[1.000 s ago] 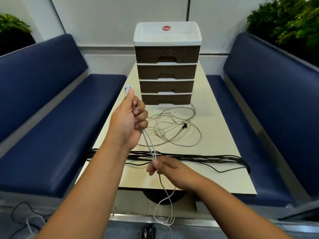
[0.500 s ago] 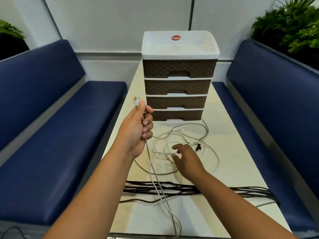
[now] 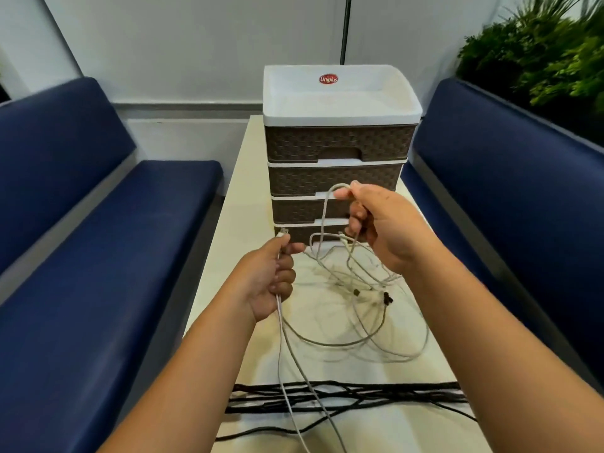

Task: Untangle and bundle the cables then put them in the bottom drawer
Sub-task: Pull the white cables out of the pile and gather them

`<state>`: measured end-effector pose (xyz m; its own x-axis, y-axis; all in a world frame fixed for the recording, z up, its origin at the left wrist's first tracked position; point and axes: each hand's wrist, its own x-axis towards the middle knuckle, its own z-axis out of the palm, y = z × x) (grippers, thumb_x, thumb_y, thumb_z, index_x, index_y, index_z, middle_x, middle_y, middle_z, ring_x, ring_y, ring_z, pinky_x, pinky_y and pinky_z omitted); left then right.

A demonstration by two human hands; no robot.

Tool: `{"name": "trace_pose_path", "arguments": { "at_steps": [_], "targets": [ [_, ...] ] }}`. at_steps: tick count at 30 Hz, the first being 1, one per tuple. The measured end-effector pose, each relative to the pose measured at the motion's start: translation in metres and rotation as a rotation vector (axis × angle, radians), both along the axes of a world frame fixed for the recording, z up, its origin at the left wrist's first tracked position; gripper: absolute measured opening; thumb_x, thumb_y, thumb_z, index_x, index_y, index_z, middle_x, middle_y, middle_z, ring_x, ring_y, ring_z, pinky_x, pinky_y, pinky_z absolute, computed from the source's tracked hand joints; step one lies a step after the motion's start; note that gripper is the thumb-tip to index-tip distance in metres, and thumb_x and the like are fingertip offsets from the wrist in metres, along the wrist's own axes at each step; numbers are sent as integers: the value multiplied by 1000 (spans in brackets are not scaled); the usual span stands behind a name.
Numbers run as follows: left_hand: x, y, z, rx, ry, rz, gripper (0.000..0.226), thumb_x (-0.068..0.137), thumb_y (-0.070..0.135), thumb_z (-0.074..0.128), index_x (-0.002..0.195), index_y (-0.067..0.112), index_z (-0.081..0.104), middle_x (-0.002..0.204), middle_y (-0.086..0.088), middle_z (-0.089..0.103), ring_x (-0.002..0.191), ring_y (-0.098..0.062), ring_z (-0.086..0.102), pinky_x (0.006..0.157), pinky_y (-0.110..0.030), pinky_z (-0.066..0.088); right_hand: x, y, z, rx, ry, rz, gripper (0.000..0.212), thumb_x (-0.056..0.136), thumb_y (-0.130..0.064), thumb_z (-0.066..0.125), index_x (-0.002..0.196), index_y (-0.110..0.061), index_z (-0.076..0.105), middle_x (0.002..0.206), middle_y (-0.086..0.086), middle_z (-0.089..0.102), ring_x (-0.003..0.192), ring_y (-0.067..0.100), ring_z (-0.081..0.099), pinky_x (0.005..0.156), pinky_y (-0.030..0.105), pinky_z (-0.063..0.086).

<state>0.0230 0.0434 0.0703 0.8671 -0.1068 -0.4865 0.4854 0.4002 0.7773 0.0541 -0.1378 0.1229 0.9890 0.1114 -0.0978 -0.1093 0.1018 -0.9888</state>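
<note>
Left hand (image 3: 267, 278) curled round white cable (image 3: 330, 341) near its plug; right hand (image 3: 376, 223) pinching a raised loop of the same. Remaining white coils loose on table (image 3: 228, 230), before closed bottom drawer (image 3: 294, 235). Black cables (image 3: 346, 395) stretched across nearer table edge.

cream table (image 3: 434, 416), blue benches (image 3: 108, 263), green plants (image 3: 549, 57)

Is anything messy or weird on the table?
Yes. The white cables lie in a tangled heap in front of the drawer unit, and the black cable sprawls in loose strands across the table's near end. Nothing looks broken.
</note>
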Motion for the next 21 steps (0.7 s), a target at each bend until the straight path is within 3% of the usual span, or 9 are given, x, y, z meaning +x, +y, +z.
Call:
{"name": "trace_pose_path", "arguments": {
  "at_steps": [3, 6, 9, 12, 15, 19, 21],
  "targets": [
    [8, -4, 5, -92, -1, -53, 48, 95, 52, 48, 104, 8, 65, 51, 8, 23, 39, -3, 18, 32, -14, 14, -10, -3, 15, 83, -123, 128, 31, 104, -25, 42, 111, -8, 67, 64, -2, 40, 56, 12, 38, 63, 28, 40],
    [13, -11, 12, -194, -6, -94, 60, 88, 65, 48, 96, 9, 66, 52, 8, 22, 39, -2, 18, 34, -13, 13, -24, -7, 5, 33, -150, 382, 27, 101, -21, 46, 107, -8, 68, 66, 2, 45, 59, 15, 43, 62, 29, 42],
    [19, -17, 18, -174, -78, -41, 52, 92, 60, 47, 100, 11, 65, 51, 7, 26, 39, -2, 19, 37, -13, 13, -35, -13, -24, -118, -69, 591, 25, 97, -19, 55, 105, 0, 68, 72, 8, 56, 70, 22, 56, 74, 38, 48],
    [22, -16, 23, -132, -153, 2, 34, 97, 46, 49, 85, 16, 60, 51, 8, 28, 39, -3, 20, 32, -14, 16, -42, -22, -54, -257, 21, 664, 25, 97, -17, 56, 110, 2, 68, 93, 11, 71, 94, 28, 65, 95, 46, 47],
    [17, -14, 28, 6, -228, -96, 31, 97, 39, 51, 73, 20, 55, 57, 6, 25, 46, -7, 16, 34, -16, 18, -37, -22, -60, -190, 156, 487, 35, 100, -28, 48, 116, -3, 67, 114, 15, 70, 110, 28, 65, 105, 44, 46],
    [-5, -25, 29, 197, -327, -314, 33, 97, 38, 51, 70, 20, 53, 53, 7, 27, 46, -7, 18, 38, -17, 17, -12, -16, -32, 290, 408, 197, 58, 99, -50, 39, 113, 0, 65, 111, 17, 70, 97, 28, 69, 89, 41, 52],
    [-16, -30, 25, 242, -349, -387, 32, 98, 37, 51, 71, 20, 53, 53, 6, 27, 47, -8, 19, 43, -20, 15, -3, -12, -14, 410, 476, 134, 54, 98, -48, 45, 108, 1, 64, 109, 19, 69, 94, 28, 68, 89, 42, 52]
  ]
}}
